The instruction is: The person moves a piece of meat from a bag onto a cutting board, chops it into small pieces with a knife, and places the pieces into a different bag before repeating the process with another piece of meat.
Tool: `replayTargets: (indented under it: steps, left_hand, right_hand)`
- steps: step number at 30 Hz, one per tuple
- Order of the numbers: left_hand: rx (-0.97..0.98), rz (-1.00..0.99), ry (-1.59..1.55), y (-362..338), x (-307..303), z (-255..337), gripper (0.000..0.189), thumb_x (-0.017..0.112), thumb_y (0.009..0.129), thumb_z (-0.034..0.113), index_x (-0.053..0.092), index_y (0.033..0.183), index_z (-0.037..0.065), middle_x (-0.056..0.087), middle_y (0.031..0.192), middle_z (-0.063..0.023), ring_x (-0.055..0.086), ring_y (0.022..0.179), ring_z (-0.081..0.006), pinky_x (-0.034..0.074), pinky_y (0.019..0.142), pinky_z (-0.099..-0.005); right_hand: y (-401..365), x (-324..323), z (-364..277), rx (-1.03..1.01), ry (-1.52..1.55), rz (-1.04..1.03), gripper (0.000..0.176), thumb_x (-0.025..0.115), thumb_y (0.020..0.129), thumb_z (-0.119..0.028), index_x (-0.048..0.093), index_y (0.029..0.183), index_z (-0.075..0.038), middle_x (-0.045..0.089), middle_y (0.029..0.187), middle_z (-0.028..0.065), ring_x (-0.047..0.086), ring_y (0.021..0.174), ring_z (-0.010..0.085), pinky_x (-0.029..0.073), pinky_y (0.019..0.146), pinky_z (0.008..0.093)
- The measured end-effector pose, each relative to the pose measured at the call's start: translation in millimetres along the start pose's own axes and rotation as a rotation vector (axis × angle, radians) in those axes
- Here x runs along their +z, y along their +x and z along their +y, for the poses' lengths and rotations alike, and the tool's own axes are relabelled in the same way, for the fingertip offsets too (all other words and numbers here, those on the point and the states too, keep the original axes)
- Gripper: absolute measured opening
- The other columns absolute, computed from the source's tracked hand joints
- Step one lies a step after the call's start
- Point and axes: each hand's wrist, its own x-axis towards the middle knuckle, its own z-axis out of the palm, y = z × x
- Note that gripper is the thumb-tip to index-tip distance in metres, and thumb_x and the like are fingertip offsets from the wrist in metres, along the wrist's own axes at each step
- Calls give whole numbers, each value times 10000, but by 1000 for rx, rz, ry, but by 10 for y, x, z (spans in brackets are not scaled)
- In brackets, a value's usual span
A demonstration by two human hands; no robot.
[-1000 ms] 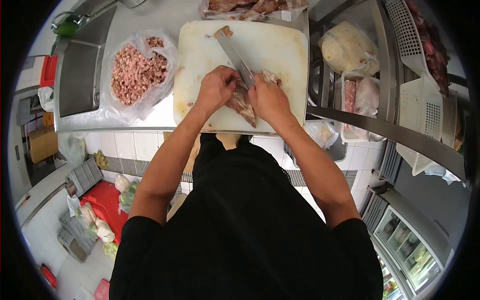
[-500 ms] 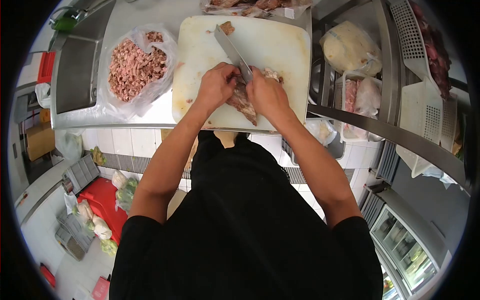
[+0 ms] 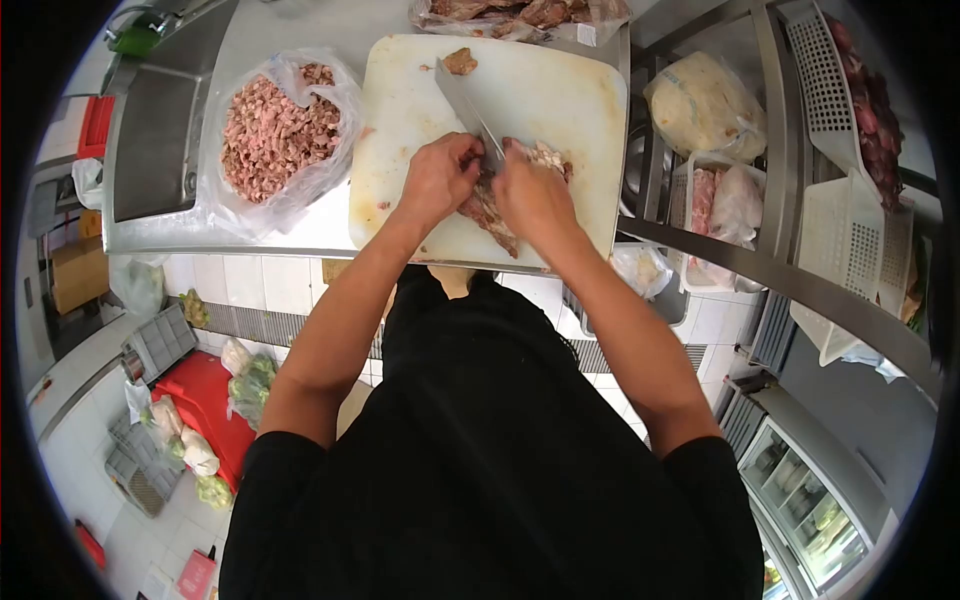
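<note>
On the white cutting board [image 3: 560,85] lies a piece of browned meat [image 3: 488,222], partly hidden under my hands. My left hand [image 3: 440,180] is closed on its upper part, fingers curled close beside the blade. A broad kitchen knife [image 3: 461,101] is gripped in my right hand [image 3: 535,195], its blade pointing up and left across the board. Small cut bits of meat [image 3: 549,156] lie just right of the right hand. Near the board's top edge sits a small brown scrap [image 3: 460,62].
A plastic bag of diced meat [image 3: 280,135] stands left of the board, with a steel sink [image 3: 160,150] beyond it. Bagged meat [image 3: 520,15] lies behind the board. To the right, a metal rack [image 3: 690,248] holds baskets and a bag of pale food [image 3: 705,105].
The whole view has shifted slightly. The knife blade has turned more edge-on and looks narrower. Both hands keep their holds on the meat and the knife.
</note>
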Motion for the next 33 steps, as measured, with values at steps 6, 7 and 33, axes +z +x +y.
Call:
replayTargets:
  steps: [6,7,33]
  left_hand:
    - [-68,5,-202,-108,-110,-22,271,701,835,75,703,1106,57,670,1122,-161,683,978,-360,558,887,-437]
    - [-73,4,-207,-216,-135,9,271,701,835,75,703,1106,57,670,1122,-161,683,978,-360,558,887,-437]
    - [158,129,106,-541,323,25,320,758,780,179,679,1068,62,577,1174,-148,583,1074,-361,534,897,-451]
  right_hand:
    - [65,-313,-119,56,26,-18,311,538,992,-225,605,1197,0,718,910,280,696,866,472,536,792,580]
    - [-66,-407,-75,86,41,-27,311,529,994,-221,604,1187,11,726,939,270,705,895,454,544,805,569]
    - [-951,-147,146,130,-99,-203,148,558,969,-109,534,1031,24,699,749,275,717,758,476,570,708,574]
